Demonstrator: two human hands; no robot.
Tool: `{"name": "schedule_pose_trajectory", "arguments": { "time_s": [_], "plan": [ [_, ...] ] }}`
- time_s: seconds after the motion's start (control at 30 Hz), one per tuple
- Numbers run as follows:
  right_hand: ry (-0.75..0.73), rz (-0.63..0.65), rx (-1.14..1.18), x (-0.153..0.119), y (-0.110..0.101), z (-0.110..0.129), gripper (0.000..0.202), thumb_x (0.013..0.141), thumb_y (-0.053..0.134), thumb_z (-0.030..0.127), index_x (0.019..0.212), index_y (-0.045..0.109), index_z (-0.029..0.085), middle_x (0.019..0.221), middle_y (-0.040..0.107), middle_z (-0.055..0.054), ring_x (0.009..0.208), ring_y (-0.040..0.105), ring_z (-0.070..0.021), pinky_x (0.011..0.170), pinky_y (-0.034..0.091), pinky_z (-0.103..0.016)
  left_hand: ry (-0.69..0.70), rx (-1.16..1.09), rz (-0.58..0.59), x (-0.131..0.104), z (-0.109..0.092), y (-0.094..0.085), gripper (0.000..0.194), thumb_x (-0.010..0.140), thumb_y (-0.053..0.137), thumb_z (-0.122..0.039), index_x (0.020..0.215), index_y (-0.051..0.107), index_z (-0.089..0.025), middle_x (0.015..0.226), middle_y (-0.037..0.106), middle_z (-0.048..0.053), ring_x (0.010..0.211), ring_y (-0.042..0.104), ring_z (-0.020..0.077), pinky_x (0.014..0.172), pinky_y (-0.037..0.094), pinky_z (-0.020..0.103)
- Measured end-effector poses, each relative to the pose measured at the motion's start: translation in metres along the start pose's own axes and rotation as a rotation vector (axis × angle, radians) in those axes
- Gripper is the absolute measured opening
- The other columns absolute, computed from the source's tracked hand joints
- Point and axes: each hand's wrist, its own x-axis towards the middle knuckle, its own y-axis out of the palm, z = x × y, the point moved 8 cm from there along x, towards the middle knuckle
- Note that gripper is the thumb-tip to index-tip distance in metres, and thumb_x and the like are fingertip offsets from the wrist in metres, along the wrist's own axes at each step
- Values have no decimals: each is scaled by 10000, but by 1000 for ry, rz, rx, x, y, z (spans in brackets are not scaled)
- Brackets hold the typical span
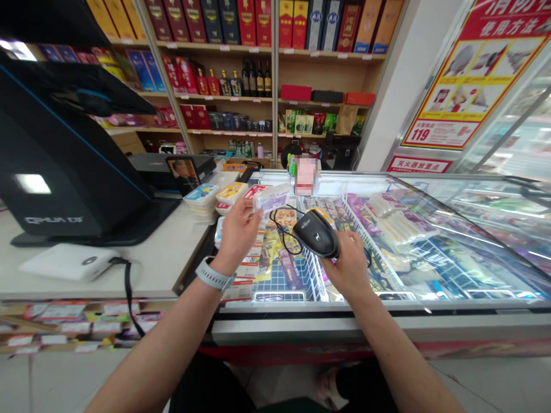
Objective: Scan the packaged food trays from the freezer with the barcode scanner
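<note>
Packet [271, 199] pinched in left hand [236, 232]; right hand [349, 261] grip closed round scanner [316, 232].

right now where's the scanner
In the head view, the scanner sits in the right hand, centre frame above the freezer, just right of the packet in the left hand.

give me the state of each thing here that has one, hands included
left hand: raised, gripping a small clear plastic packet
right hand: gripping a black handheld barcode scanner, aimed toward the packet
glass-topped chest freezer: stocked with packets
black checkout screen: upright on the white counter
white wristband: on left wrist
</note>
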Motion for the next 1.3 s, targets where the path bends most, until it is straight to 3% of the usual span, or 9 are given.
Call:
{"name": "schedule_pose_trajectory", "arguments": {
  "time_s": [0.1,0.23,0.47,0.63,0.73,0.93,1.07,1.17,1.3],
  "plan": [
    [-8,-6,2,1,-2,2,186,812,543,221,994,519,191,866,613,-55,832,566,-230,971,379,-453,201,478,-155,-9,-28,-48,231,835,594,-301,1046,616,-211,1040,702,53,888,655,212,814,509,355],
    [-7,-3,3,1,-4,5,205,785,539,186,988,518,197,868,614,-55,842,574,-234,983,368,-455,442,838,-187,-32,-41,-79,264,893,499,-231,1115,641,-212,1141,679,77,1065,596,249,960,452,392],
    [21,-41,-48,0,-6,-3,223,771,542,184,992,519,200,849,609,-49,826,567,-234,1001,354,-467,461,1159,8,-51,-6,-68,317,903,427,-177,1126,652,-161,1113,681,125,1042,574,296,898,443,432],
    [71,-23,-137,1,-5,-11,156,791,540,199,945,515,200,829,596,-52,833,557,-238,973,359,-454,442,1148,78,-57,-14,-53,371,880,415,-130,1194,611,-148,1206,651,136,1087,570,321,932,377,498],
    [72,-20,-148,1,-6,-11,164,787,536,188,949,514,199,855,610,-58,847,558,-236,971,355,-447,494,1003,164,-60,-28,-25,383,879,427,-143,1225,591,-152,1255,625,142,1154,551,316,986,354,491],
    [123,-76,-213,0,-13,-26,173,801,552,222,969,524,192,846,617,-67,844,570,-256,972,349,-462,473,687,485,-51,-31,80,408,864,518,-232,1265,547,-164,1268,601,168,1189,537,329,1016,353,491],
    [150,-86,-243,-2,-17,-39,208,800,540,213,1005,538,179,856,635,-81,849,583,-273,945,355,-470,449,604,528,-29,-28,141,522,845,588,-329,1321,485,-142,1355,522,192,1298,438,341,1084,293,502],
    [143,-90,-236,-2,-20,-44,217,805,529,212,1020,543,180,859,646,-84,851,588,-277,933,351,-469,406,580,535,-13,-21,172,581,809,634,-365,1331,471,-168,1387,485,194,1327,398,348,1081,292,521],
    [129,-84,-223,-3,-23,-49,190,805,532,216,992,544,184,871,657,-83,847,594,-267,926,360,-456,281,560,524,2,-4,193,490,752,682,-388,1176,578,-166,1268,560,203,1257,457,392,1058,281,579]
  ]
}}
